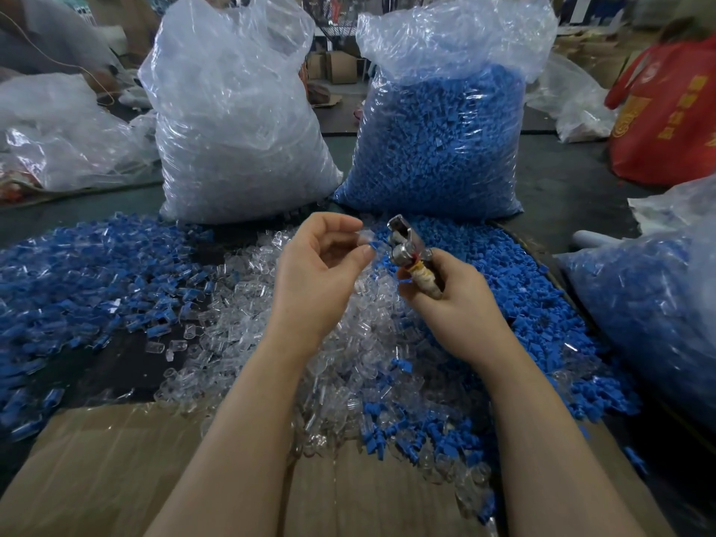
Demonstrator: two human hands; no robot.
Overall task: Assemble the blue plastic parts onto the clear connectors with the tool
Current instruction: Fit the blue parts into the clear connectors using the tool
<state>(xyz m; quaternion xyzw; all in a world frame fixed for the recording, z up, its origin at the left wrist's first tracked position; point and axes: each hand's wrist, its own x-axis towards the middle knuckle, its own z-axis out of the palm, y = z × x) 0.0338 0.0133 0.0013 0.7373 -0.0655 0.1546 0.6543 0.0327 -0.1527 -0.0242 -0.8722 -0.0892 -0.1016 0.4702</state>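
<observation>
Cardboard (116, 470) at near table edge. Left hand (317, 281) pinches clear connector (366, 239) mid-table; right hand (457, 296) grips tool (405, 246). Step: loading connector; next likely needs a blue part (503, 273).

Your work table (573, 195) has a dark green top. A flattened cardboard sheet (97, 459) lies along your near edge. Loose clear connectors (240, 304) are heaped at the middle, blue plastic parts (484, 265) to the right, mixed blue-and-clear pieces (77, 265) to the left. Behind them stand a clear-filled bag (232, 129) and a blue-filled bag (438, 149) side by side
</observation>
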